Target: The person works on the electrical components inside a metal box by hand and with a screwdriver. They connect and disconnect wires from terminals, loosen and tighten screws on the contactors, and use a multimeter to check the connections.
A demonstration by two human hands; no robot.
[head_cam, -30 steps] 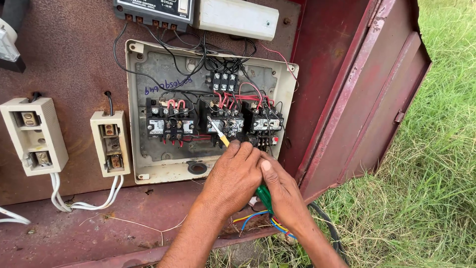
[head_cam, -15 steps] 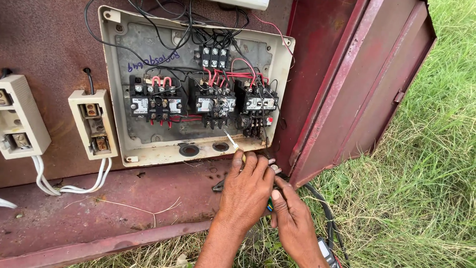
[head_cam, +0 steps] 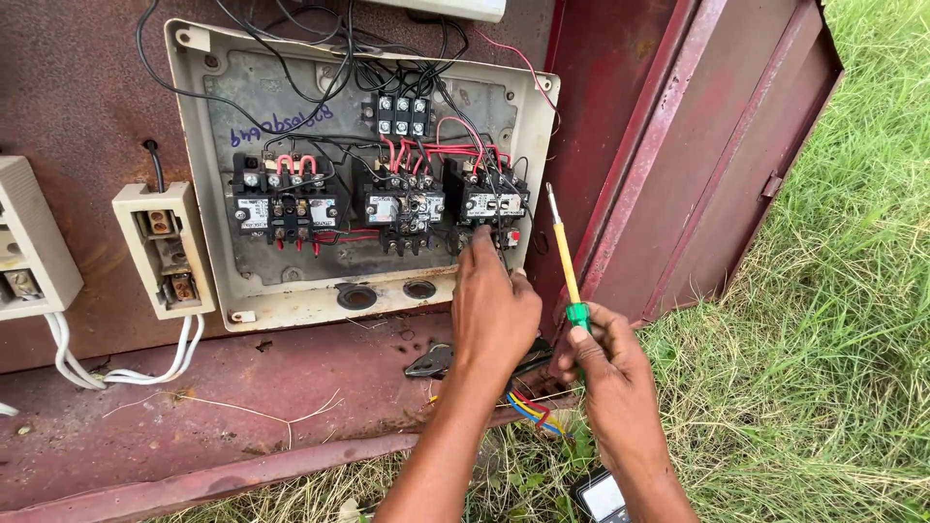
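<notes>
My left hand (head_cam: 492,308) reaches up to the underside of the rightmost black contactor (head_cam: 481,201) in an open grey electrical box (head_cam: 242,300), its fingertips at the wires there; whether it grips a wire I cannot tell. My right hand (head_cam: 605,363) holds a screwdriver (head_cam: 565,257) with a yellow shaft and green grip, tip pointing up, just right of the box. Two more contactors (head_cam: 284,205) (head_cam: 402,208) sit to the left, wired with red and black leads.
The box is mounted in a rusty red metal cabinet (head_cam: 116,97) with its door (head_cam: 717,165) open to the right. Two beige fuse holders (head_cam: 163,247) with white cables hang at left. Coloured wires (head_cam: 528,407) and pliers (head_cam: 431,361) lie on the cabinet's bottom; grass (head_cam: 823,368) beyond.
My left hand rose from the cabinet's bottom edge to the right contactor. My right hand now holds the screwdriver upright beside the box. The view moved closer.
</notes>
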